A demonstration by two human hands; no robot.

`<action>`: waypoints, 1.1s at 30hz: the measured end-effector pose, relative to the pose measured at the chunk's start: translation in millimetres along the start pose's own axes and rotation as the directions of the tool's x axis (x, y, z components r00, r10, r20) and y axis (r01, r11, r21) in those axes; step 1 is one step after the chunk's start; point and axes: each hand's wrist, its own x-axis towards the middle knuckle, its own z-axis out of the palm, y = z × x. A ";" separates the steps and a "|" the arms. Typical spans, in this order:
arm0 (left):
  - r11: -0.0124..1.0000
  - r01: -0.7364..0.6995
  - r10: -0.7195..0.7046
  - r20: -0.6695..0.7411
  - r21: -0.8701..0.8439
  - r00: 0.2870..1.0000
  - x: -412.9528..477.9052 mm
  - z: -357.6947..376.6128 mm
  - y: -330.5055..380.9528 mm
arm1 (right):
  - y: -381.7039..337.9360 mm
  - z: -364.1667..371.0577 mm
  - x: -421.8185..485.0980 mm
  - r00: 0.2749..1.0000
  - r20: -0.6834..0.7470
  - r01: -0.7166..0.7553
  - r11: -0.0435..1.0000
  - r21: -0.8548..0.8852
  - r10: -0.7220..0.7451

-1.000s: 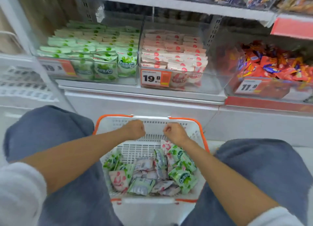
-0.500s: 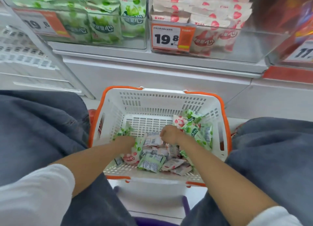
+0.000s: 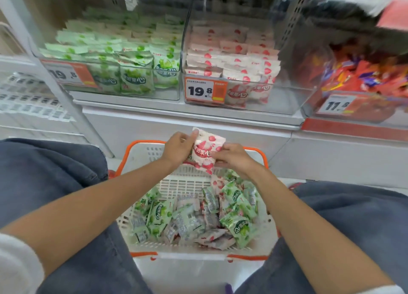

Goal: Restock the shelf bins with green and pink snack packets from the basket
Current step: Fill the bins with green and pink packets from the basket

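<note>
Left hand (image 3: pixel 176 147) and right hand (image 3: pixel 234 158), earlier down among the loose packets (image 3: pixel 198 218), now raised over the far rim of the basket (image 3: pixel 187 255), both grips pinching the same upright pink packet (image 3: pixel 204 150), below the pink bin (image 3: pixel 284 101).

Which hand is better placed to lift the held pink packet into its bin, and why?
Probably the right hand: it pinches the pink packet and sits almost directly below the pink bin. The left hand, also holding it, lies nearer the green bin.

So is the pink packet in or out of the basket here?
Out. The left hand and right hand hold the pink packet above the far rim of the basket.
</note>
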 end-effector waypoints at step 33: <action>0.612 -0.557 0.476 0.301 0.562 0.827 124.5 -12.0 208.1 | -167.2 -166.8 42.0 0.971 -0.179 0.009 0.766 -0.642 -0.161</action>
